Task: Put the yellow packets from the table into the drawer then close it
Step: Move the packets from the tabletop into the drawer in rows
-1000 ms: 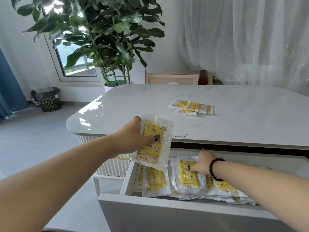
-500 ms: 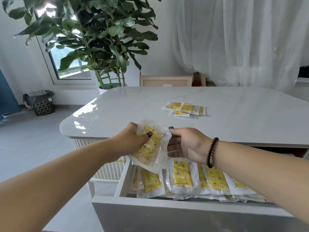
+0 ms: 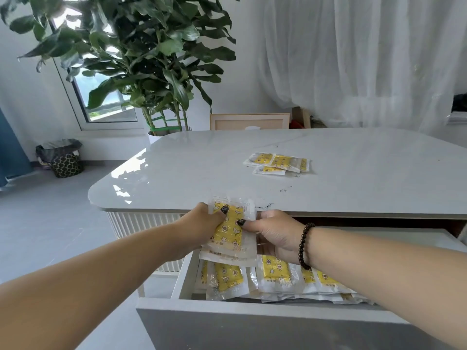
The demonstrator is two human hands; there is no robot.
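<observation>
White glossy table with rounded corners is carrying a small cluster of yellow packets toward its far middle, overlapping and lying flat. Dark specks are sitting on the top nearer the front edge. Open drawer under the tabletop is holding more packets, laid overlapping in a row.

Two bare forearms seen from above, no sleeves worn, left hand with dark polish seen on the thumbnail, right hand likewise dark-nailed, a bracelet of round dark beads worn at the right wrist
</observation>
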